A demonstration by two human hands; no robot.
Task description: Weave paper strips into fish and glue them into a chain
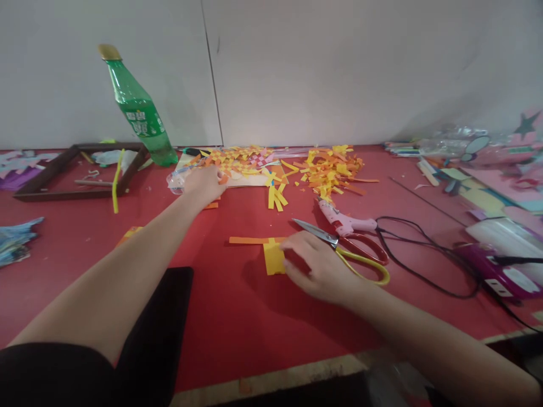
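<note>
My left hand [202, 185] reaches to the back of the table beside a heap of orange and yellow paper strips [241, 159]. Its fingers are closed around a small orange paper strip [223, 179]. Nearer to me, my right hand [322, 265] has its curled fingers and thumb at the right edge of a yellow paper piece [274, 259], which they partly cover. A long orange strip [246, 241] runs across the top of that piece. Scissors [365, 261] with red and yellow handles lie just beyond the right hand, touching or close to a pink glue gun [345, 220].
A green bottle [142, 113] leans by a brown frame [46, 195] at the back left. Loose strips [333, 169] are heaped at the back. A black cable [418, 282] loops near a purple box [492, 271] at right. A dark flat panel [169, 316] lies below my left arm.
</note>
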